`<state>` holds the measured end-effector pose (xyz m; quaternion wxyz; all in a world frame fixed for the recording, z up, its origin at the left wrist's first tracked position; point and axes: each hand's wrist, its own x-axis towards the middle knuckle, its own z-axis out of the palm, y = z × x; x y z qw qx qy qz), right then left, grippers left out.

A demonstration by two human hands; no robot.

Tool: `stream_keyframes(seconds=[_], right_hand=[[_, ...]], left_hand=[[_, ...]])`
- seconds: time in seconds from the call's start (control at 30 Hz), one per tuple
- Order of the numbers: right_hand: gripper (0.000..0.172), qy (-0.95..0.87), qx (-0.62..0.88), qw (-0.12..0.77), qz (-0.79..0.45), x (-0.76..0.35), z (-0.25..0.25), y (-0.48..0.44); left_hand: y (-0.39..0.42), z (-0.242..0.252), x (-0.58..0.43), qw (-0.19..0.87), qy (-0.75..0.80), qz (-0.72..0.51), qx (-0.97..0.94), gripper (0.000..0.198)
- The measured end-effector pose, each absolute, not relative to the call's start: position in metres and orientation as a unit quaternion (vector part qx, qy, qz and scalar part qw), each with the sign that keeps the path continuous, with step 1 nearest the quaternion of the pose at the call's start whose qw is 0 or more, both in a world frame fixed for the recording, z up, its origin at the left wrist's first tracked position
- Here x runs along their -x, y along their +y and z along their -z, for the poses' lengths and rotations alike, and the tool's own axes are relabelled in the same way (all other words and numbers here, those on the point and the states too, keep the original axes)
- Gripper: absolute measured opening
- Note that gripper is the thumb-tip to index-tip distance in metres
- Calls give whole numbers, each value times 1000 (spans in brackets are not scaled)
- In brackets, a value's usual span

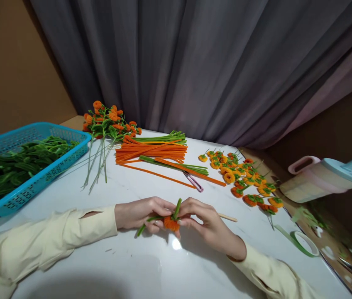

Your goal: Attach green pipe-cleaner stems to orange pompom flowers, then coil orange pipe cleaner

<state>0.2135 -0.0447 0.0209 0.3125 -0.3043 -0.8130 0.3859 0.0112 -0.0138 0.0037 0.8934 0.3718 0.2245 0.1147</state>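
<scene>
Between my two hands is an orange pipe-cleaner flower [171, 223] with green pieces sticking out of it, one upward and others to the left. My left hand [146, 214] pinches it from the left, its fingertips closed at the flower's edge. From the right, my right hand [205, 222] has thumb and fingers closed on the green part at the flower's top. A thin wooden stick [227, 217] shows behind my right hand; whether that hand touches it is hidden. Just beyond lie orange pipe cleaners [151, 153], green pipe cleaners [166, 138] and a pink-handled cutter [194, 182].
At left stands a blue basket [50, 173] of green leaf pieces. Finished orange flowers [110, 116] with long stems lie at the back left. Orange and yellow flower heads [244, 178] spread at right, near green tape [305, 244] and a lidded pitcher [322, 178]. A grey curtain [194, 62] hangs behind.
</scene>
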Motion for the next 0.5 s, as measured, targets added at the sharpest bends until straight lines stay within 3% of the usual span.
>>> stream_keyframes(seconds=[0.23,0.4,0.5], right_hand=[[22,-784,301,327,-433,-211,-14,-39],[17,-856,268,275,-347,-220,-15,-39],[21,-902,254,257,-236,-222,-17,-42]], left_hand=[[-16,-10,-14,852,254,-113,-443,19],[-17,-32,-9,639,365,-142,-662,20],[-17,-44,-5,592,389,-127,-694,26]])
